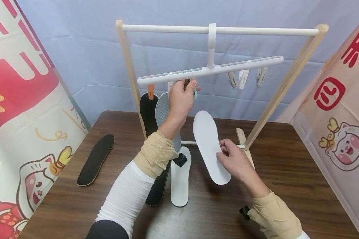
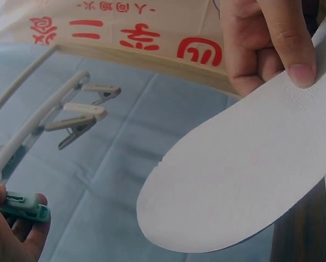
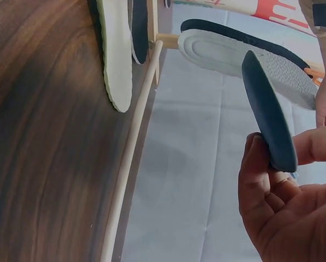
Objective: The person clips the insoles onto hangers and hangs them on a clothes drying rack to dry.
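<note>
My left hand (image 1: 180,98) is raised under the white clip hanger (image 1: 245,66) and grips a green clip (image 2: 25,206) that hangs from it. In my right hand (image 1: 234,158), pinched by its edge between thumb and fingers, is a white insole (image 1: 210,147) with a dark underside. Its upper end stands below and to the right of the green clip, apart from it. Left of my left hand, a black insole (image 1: 148,111) hangs from an orange clip (image 1: 151,92), with a grey textured insole (image 1: 162,108) beside it, partly behind my wrist.
A wooden rack with a white top rail (image 1: 257,31) carries the hanger, tilted down on the left. Several clips (image 1: 243,79) dangle from its right half. On the brown table (image 1: 287,186) lie a black insole (image 1: 96,160), a white insole (image 1: 179,187) and another black insole (image 1: 157,191).
</note>
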{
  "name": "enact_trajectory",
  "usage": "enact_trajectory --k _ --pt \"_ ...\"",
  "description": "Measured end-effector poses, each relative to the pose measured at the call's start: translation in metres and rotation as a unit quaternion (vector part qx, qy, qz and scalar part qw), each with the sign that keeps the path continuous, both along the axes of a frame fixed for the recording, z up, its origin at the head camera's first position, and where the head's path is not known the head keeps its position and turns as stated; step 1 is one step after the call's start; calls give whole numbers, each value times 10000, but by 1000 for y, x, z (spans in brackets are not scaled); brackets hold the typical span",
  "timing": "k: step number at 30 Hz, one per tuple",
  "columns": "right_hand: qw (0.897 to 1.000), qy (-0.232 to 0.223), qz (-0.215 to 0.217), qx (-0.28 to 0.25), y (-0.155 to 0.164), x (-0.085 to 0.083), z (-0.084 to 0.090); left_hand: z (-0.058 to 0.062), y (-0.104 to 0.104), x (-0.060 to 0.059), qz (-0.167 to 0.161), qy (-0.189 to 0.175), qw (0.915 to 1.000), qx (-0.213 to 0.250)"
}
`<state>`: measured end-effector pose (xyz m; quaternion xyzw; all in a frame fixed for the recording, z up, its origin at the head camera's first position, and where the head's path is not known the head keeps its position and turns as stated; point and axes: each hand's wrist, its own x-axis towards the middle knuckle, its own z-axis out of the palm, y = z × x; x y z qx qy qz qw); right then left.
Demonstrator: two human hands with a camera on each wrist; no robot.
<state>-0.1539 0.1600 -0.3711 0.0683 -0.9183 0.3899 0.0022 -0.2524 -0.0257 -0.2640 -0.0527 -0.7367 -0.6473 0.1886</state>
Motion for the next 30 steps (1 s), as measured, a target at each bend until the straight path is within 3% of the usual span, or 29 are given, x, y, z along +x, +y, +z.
enact_trajectory --k 30 --pt "9998 194 60 -57 -6 -3 14 2 1 3 5 -51 10000 33"
